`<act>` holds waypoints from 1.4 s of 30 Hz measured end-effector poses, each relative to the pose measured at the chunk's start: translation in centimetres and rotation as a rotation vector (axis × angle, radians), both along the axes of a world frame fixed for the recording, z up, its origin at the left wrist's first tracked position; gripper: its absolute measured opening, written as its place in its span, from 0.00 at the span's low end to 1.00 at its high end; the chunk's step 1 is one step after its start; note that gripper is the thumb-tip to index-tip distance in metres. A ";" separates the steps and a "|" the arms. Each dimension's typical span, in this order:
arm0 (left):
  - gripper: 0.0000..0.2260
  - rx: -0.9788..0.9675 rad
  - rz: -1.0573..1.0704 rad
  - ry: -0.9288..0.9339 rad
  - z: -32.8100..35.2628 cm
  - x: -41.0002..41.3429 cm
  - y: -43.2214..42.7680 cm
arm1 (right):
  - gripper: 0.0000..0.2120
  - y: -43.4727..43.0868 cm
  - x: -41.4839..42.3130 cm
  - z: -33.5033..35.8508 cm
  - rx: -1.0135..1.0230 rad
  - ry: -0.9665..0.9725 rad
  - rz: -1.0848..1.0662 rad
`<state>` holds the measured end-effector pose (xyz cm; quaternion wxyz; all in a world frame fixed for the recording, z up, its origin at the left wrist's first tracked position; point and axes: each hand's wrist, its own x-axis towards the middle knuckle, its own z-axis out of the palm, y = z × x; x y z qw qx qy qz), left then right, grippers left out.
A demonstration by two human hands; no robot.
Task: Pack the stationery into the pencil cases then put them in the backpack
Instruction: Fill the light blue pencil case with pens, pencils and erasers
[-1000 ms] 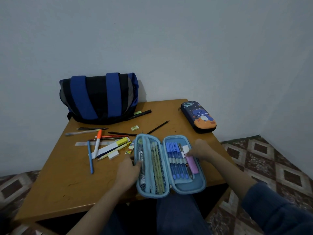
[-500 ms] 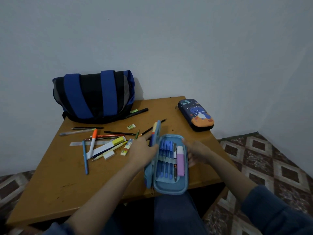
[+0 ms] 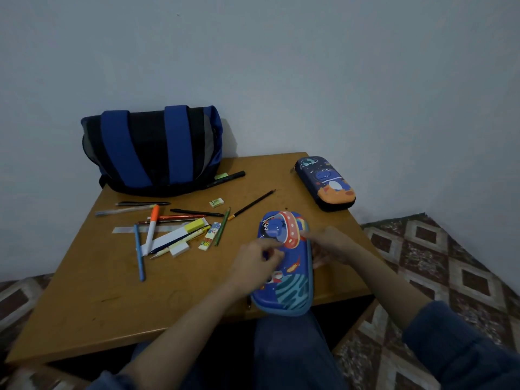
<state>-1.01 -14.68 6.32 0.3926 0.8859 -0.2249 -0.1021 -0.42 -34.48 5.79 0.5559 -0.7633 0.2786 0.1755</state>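
Lid swung shut over the last second: the pencil case lay open with pens showing and is now closed, print side up. It sits at 5 o'clock on the counter, with its near end at or just past the edge.

- Left grip: on the lid's left side with fingers curled. It's blurred, so I can't tell whether it pinches anything.
- Right grip: holding the case's right edge, fingers over the top and under the rim.

Step in hand, as I read it, is closing up the first case. I can't tell whether the zip has been run. A small dark tab at the near-left corner could be the pull.

Next move calls for one grip pinning the case flat while the other finds the pull and runs it round. Watch the overhang, since a push toward 6 o'clock could tip the case off.

Still to pack:
- Loose kit spread from 9 to 12 o'clock: orange-capped marker, blue pen, ruler, green pencil, black pencil, small eraser, and more.
- Second pencil case at 2 o'clock, closed and well apart from both grips. It needs opening first.
- Backpack at 11 o'clock against the wall, with nothing loaded yet that I can see.
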 end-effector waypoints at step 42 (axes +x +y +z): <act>0.07 -0.054 0.278 0.162 -2.4 0.3 8.3 | 0.25 7.5 2.8 0.4 -0.932 -0.368 0.954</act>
